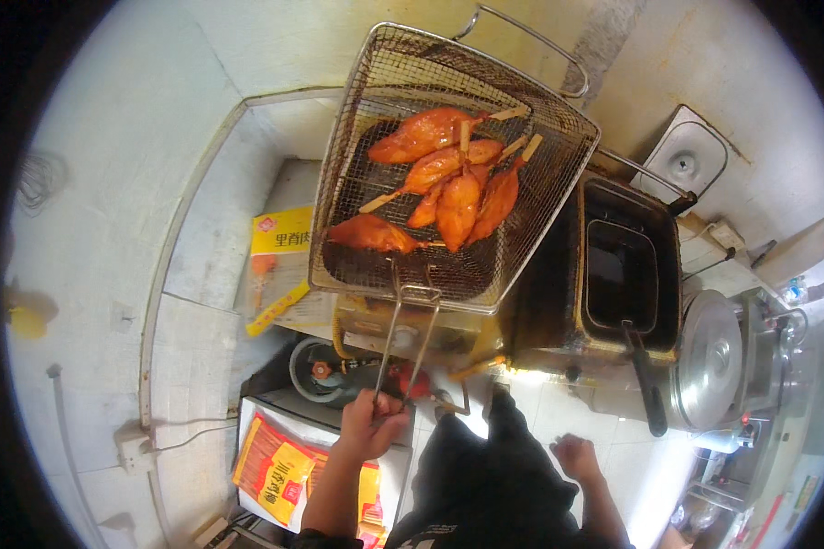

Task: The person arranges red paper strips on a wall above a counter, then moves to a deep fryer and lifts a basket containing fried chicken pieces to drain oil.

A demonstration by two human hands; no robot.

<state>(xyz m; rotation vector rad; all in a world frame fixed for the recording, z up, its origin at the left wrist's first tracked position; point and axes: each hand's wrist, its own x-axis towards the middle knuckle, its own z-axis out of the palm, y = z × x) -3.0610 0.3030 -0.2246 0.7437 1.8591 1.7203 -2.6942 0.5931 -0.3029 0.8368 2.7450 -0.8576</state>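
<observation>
My left hand (374, 425) grips the long wire handle of a metal mesh fry basket (556, 206). The basket is raised in front of me, over the counter and the left part of the deep fryer. Several glossy orange-red pieces of meat on flat wooden sticks (459, 206) lie inside it, some overlapping. Low at my right side, my right hand (577, 456) hangs with its fingers curled in and nothing visible in it. Right of the raised basket is the open fryer tank (666, 274), dark inside, with a second basket's black handle (649, 398) sticking out towards me.
A round metal lid (711, 360) stands beside the fryer. Left of the basket lies a yellow printed food bag (278, 233). Below it are a gas cylinder with an orange valve (321, 370) and a white box (402, 456) of packaged food (275, 470). A metal lid (683, 161) leans behind the fryer.
</observation>
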